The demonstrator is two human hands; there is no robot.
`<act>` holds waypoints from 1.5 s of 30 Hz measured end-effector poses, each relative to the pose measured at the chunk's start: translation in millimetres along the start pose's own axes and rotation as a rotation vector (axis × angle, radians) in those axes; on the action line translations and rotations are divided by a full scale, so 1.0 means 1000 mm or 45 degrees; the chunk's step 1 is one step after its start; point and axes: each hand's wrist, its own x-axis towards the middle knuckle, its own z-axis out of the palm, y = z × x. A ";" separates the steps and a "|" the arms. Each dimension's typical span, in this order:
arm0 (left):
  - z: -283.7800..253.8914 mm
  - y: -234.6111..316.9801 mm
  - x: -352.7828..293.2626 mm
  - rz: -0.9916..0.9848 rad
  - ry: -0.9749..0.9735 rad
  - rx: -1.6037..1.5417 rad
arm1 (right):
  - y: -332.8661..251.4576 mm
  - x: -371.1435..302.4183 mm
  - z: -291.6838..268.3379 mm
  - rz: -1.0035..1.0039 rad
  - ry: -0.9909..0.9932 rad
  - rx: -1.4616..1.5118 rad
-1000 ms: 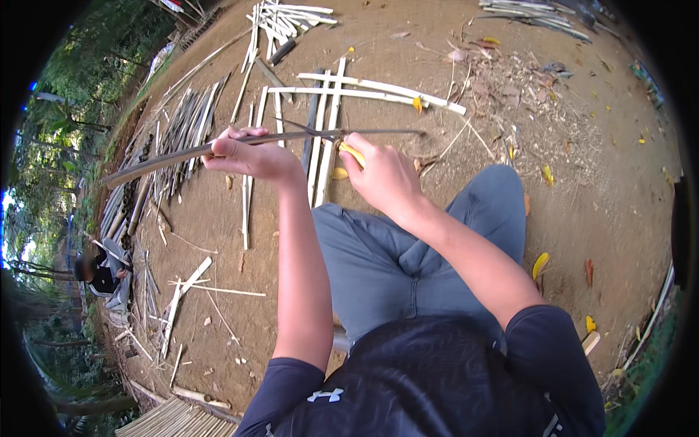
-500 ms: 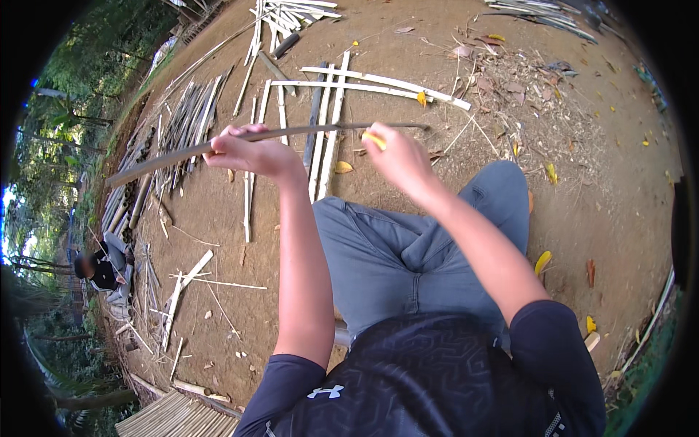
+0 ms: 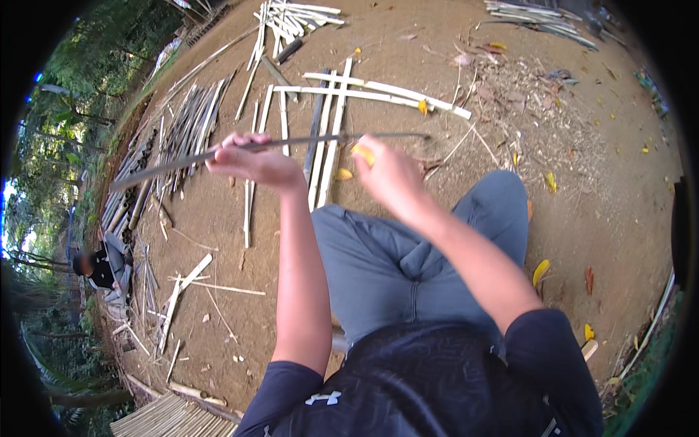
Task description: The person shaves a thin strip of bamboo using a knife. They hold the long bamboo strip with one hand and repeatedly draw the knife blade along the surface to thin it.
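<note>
A long, thin, dark bamboo strip (image 3: 175, 165) lies crosswise in front of me, its left end nearer and its right end reaching past my right hand. My left hand (image 3: 255, 162) is closed around the strip left of its middle, palm partly turned up. My right hand (image 3: 389, 175) is closed on a yellow object (image 3: 363, 154), perhaps a handle, just below the strip; most of it is hidden in the fingers and blurred. Whether the right hand touches the strip I cannot tell. My crossed legs (image 3: 415, 255) are beneath both hands.
Pale split strips (image 3: 338, 138) lie crossed on the dirt ahead. Dark bamboo lengths (image 3: 186, 124) are piled to the left, more pale strips (image 3: 298, 18) farther off. A person (image 3: 105, 266) sits at the far left. A slatted mat (image 3: 178, 416) is at the lower left.
My right hand and the yellow object have shifted slightly down and left along the strip. The left hand keeps its hold, and the strip's left end has dipped a little.
</note>
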 end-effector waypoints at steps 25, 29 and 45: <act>0.006 -0.004 0.005 -0.056 0.060 0.070 | 0.016 0.001 0.009 0.110 0.022 0.062; 0.005 -0.006 0.010 -0.083 0.179 -0.011 | 0.014 0.008 0.016 -0.066 -0.117 0.085; -0.003 -0.011 0.012 -0.040 0.183 0.038 | -0.005 0.004 0.012 0.060 0.042 -0.082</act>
